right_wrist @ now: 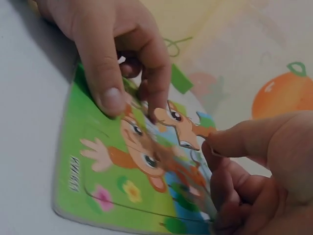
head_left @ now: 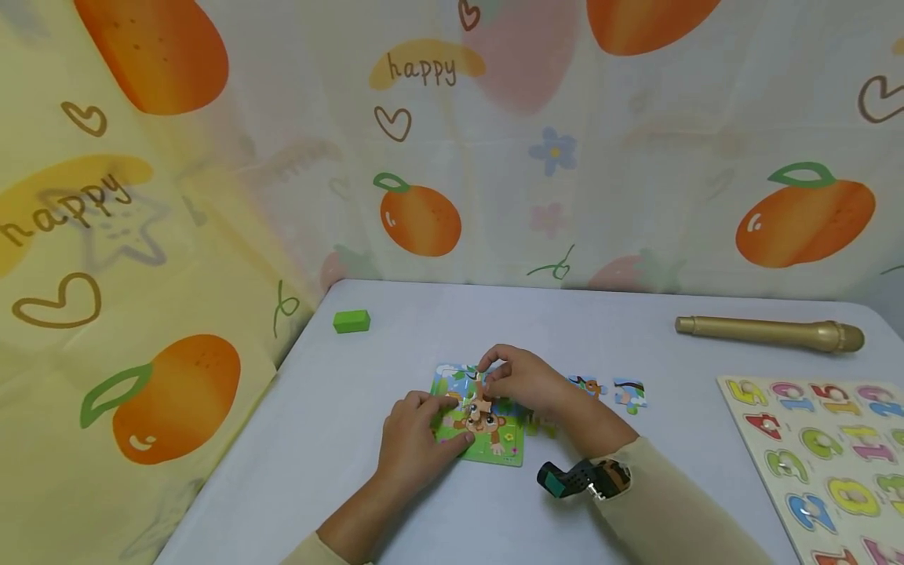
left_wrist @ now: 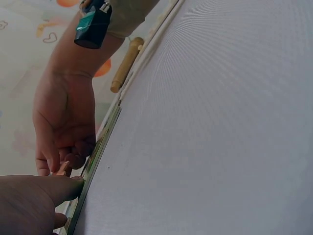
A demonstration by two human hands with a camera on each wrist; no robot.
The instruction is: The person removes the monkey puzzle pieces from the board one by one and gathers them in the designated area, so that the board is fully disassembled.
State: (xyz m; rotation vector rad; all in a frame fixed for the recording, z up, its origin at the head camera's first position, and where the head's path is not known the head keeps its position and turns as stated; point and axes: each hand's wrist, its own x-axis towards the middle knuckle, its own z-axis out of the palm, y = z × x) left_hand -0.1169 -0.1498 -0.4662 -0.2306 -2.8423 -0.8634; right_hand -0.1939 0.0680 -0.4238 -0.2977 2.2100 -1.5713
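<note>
Head view has the left hand (head_left: 417, 435) nearest, thumb and fingers parted and resting on the puzzle board (head_left: 504, 453), which lies beneath its tips. Just beyond, the right hand (head_left: 528, 383) pinches a puzzle piece (right_wrist: 182, 128) between thumb and fingers, tilted above the monkey picture (head_left: 486, 424). Loose pieces (head_left: 630, 391) lie just right of that hand, a number board (head_left: 791, 421) well to its right. Past both hands are a gold microphone (head_left: 770, 333), rightward, and a green block (head_left: 351, 321), leftward.

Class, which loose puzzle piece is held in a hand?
The brown piece with eyes, pinched in the right hand; the other loose pieces lie on the table beside the puzzle board.
</note>
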